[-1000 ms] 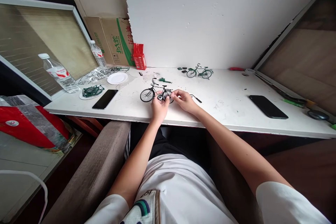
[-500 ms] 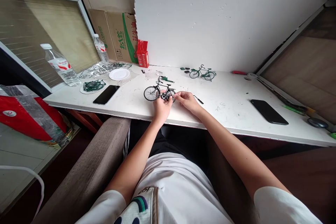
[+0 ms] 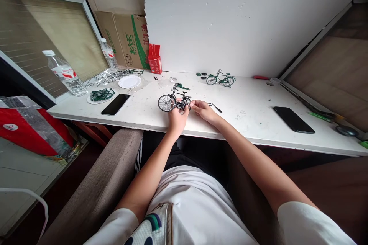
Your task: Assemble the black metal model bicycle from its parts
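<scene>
A black model bicycle is held upright just above the near part of the white table, its front wheel to the left. My left hand grips it low by the pedals, thumb and fingers closed around the frame. At the rear wheel, my right hand has its fingertips pinched together; whether they hold a small part or the wheel's edge is hidden. Behind the model lies a green plastic piece. A thin dark tool rests right of my right hand.
A finished-looking green model bicycle stands at the back. Leftward are a phone, a plate of green sprues, a white plate, water bottles and a red box. Another black phone lies at right.
The camera view has shifted slightly. Both hands stay at the black model bicycle, which has turned or tilted a little; the right fingertips remain by its rear wheel.
</scene>
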A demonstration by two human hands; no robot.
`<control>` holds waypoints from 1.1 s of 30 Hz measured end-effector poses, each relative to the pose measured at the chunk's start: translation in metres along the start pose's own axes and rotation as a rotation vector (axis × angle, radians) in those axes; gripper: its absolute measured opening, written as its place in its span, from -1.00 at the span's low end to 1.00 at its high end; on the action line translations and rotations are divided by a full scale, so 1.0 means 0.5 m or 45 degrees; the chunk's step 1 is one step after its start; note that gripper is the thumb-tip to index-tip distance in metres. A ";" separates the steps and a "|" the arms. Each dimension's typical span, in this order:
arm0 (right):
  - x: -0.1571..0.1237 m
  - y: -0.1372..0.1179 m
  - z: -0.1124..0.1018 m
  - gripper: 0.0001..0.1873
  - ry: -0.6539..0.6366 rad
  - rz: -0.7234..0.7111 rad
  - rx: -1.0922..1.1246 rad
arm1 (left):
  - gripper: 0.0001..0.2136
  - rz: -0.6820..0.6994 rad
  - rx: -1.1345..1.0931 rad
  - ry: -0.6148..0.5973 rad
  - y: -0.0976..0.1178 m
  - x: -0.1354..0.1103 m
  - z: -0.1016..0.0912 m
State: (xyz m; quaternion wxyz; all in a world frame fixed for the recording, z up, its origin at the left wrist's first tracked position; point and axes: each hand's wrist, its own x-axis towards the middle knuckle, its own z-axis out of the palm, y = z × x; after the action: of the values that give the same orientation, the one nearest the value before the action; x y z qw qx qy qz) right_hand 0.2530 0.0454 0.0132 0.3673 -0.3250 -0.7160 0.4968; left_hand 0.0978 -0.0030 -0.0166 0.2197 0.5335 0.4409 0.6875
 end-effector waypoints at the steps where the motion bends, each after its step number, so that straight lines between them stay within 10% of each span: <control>1: 0.000 0.000 0.000 -0.43 -0.003 -0.002 0.006 | -0.66 0.017 0.004 0.001 0.001 -0.001 0.001; 33: -0.004 -0.009 -0.009 -0.51 -0.012 0.050 -0.018 | -0.69 0.107 0.047 0.072 0.014 -0.012 0.005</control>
State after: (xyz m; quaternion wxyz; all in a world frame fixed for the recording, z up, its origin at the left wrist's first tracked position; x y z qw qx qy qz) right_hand 0.2575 0.0446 0.0180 0.3519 -0.3391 -0.7147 0.5004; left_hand 0.1032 -0.0104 -0.0138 0.1682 0.5359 0.4367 0.7027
